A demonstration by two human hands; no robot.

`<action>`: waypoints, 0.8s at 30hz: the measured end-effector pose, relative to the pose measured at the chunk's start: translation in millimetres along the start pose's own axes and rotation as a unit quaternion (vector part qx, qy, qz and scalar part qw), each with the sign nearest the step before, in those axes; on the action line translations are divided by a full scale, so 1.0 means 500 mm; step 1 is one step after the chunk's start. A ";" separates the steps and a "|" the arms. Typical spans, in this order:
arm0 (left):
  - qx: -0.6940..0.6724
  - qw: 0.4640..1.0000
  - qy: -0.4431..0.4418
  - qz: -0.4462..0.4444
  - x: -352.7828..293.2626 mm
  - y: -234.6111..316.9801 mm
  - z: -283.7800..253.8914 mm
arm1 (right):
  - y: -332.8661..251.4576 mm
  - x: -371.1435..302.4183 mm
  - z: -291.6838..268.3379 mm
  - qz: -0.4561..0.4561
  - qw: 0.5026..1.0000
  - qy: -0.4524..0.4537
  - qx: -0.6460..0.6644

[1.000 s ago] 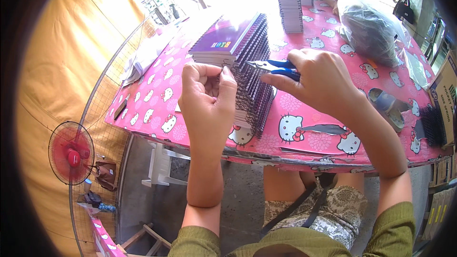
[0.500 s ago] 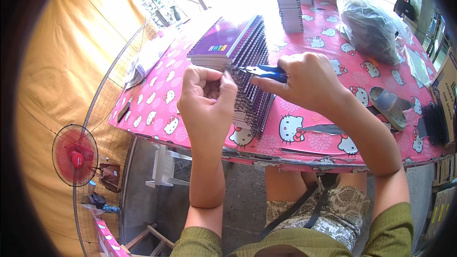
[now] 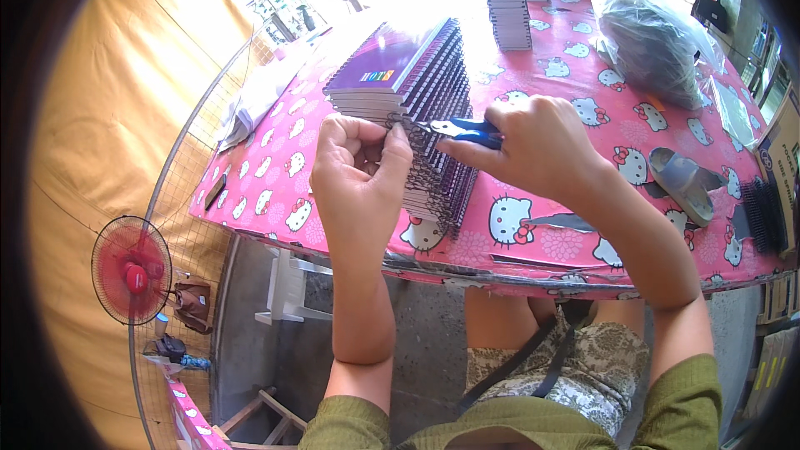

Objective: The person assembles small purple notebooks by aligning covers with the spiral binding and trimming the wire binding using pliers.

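A tall stack of spiral notebooks with a purple cover on top stands in front of me, black coils facing right. My left hand is closed at the stack's near corner, thumb and forefinger pinched at the end of a notebook coil; the exact bit between the fingertips is hard to see. In my right hand are blue-handled wire cutters, gripped with the thumb below and fingers above. Their jaws point left at the coils, close to my left fingertips.
On the pink patterned tablecloth, torn near the front, are more notebook stacks, a filled plastic bag, a grey slipper, a black brush and a cardboard box. A red fan stands left.
Both hands stay nearly in place, with the cutters still at the coils. The scene has shifted slightly in view. A hand seen at the table's far edge is no longer visible.
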State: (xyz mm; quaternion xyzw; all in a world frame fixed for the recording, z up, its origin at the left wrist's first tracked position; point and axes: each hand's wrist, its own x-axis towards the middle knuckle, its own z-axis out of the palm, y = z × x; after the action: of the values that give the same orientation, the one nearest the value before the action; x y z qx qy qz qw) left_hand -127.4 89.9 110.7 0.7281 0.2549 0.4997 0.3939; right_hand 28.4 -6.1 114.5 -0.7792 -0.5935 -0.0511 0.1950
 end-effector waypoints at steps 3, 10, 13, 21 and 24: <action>-0.015 0.999 -0.002 -0.033 0.000 -0.001 -0.003 | 0.026 -0.024 0.022 -0.037 0.992 0.121 0.007; -0.013 0.999 -0.041 -0.002 -0.006 -0.004 -0.004 | 0.023 -0.006 0.052 -0.085 0.975 0.205 -0.008; 0.012 0.999 -0.043 -0.013 -0.001 -0.007 -0.013 | 0.006 -0.005 0.023 -0.003 1.000 0.030 -0.007; -0.038 0.995 -0.050 -0.076 -0.009 -0.002 -0.008 | 0.044 -0.008 0.084 -0.143 0.927 0.346 -0.015; -0.018 0.997 -0.062 -0.044 -0.008 -0.009 -0.012 | 0.015 -0.004 0.064 -0.056 0.984 0.168 0.007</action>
State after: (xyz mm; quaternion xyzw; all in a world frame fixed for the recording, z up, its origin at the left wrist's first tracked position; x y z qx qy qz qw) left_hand -134.2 91.1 106.1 0.7385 0.2530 0.4404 0.4434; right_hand 30.2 2.1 82.7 -0.7237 -0.5954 -0.1878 0.2941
